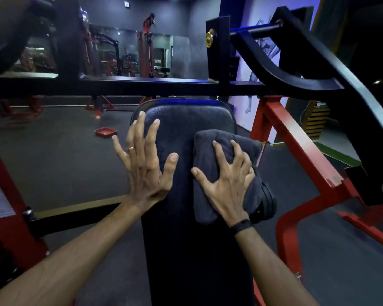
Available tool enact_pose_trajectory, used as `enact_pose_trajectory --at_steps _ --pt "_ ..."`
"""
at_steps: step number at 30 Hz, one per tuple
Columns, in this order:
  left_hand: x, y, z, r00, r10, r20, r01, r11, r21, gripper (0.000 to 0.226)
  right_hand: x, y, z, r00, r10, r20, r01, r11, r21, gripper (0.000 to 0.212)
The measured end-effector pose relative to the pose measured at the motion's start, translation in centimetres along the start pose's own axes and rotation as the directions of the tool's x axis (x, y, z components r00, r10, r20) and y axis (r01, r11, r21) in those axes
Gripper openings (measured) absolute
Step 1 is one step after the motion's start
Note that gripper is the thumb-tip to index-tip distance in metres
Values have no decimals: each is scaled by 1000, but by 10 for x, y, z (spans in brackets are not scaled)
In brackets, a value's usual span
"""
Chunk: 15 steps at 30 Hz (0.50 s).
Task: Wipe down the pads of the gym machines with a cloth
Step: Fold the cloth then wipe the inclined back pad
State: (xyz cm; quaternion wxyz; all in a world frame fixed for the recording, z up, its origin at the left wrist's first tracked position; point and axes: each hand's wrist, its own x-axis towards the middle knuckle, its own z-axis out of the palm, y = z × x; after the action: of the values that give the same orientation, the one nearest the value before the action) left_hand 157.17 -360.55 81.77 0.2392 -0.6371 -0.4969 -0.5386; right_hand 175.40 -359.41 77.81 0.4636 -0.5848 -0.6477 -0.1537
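Note:
A long black padded bench pad [186, 120] runs up the middle of the head view, its rounded top end under a black crossbar. My left hand [145, 164] lies flat on the pad's left side, fingers straight and spread. A folded dark grey cloth [210, 151] sits on the pad's right edge and hangs over it. My right hand [227, 184] presses down on the cloth with fingers bent and spread, clawing into the fabric.
The machine's red frame [296, 138] slopes down on the right, with a black lever arm [318, 69] above it. A black crossbar [142, 85] spans ahead. A red tray [105, 131] lies on the dark floor to the left. Mirrors and red racks stand behind.

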Motion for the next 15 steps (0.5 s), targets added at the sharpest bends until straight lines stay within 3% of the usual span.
enact_pose_trajectory --at_steps 3,5,10,13,15 --pt "-1 1 0 1000 -14 13 14 1000 -17 68 -4 3 1 997 74 -20 -75 996 -46 81" --pt "0 1 -1 1000 -23 19 24 999 -41 68 -4 0 5 992 101 -77 -107 992 -74 69" --pt "-1 1 -1 999 -42 9 42 996 -81 67 25 -6 11 962 117 -246 -103 992 68 40" --pt "1 0 -1 998 -53 -14 52 995 -88 68 90 -37 11 926 250 -284 -223 967 124 40" --pt "0 -1 -1 998 -57 -31 54 992 -114 70 116 -65 15 932 236 -276 -221 971 88 42"
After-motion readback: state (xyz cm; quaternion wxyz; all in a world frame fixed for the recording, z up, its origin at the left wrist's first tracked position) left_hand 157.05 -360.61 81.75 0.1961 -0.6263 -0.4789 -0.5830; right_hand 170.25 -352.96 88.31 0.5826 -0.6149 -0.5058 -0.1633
